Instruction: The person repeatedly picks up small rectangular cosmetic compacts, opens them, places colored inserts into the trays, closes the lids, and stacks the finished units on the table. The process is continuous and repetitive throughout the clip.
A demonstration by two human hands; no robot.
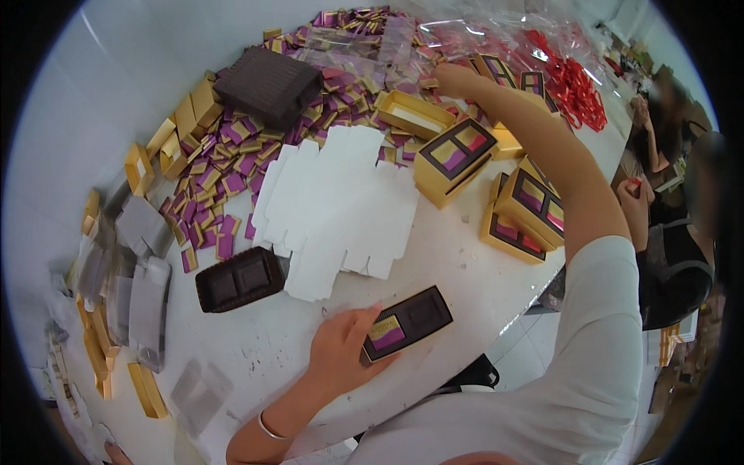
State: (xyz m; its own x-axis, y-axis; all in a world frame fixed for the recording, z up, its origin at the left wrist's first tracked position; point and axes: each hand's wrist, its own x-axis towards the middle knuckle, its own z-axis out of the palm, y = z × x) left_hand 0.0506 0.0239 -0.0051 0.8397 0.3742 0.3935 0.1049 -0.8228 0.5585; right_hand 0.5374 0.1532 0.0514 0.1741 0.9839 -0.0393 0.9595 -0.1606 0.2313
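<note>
The left hand (341, 353) grips the near left end of a box (409, 322), thumb along its upper edge; the box lies tilted over the near part of the counter (449, 260). In its left half sits a purple-and-gold piece (386, 333); its right half shows the dark insert. A bracelet (271, 431) rings the left wrist.

The right arm stretches far across the counter, and the right hand (451, 80) is at the right edge of a large heap (232, 182) of purple-and-gold pieces, near an open gold carton (417, 115). I cannot tell whether its fingers are spread or hold anything.

White card blanks (337, 201) overlap mid-counter, between the heap and the held box. To their left lies a brown tray (240, 279); a stack of brown trays (267, 89) rests on the heap. Filled boxes stand to the right, one (456, 159) tilted, others (533, 203) piled below the right arm. Red ribbons (577, 93) and clear film (480, 35) lie at the far right. Clear trays (147, 310) line the left side.
</note>
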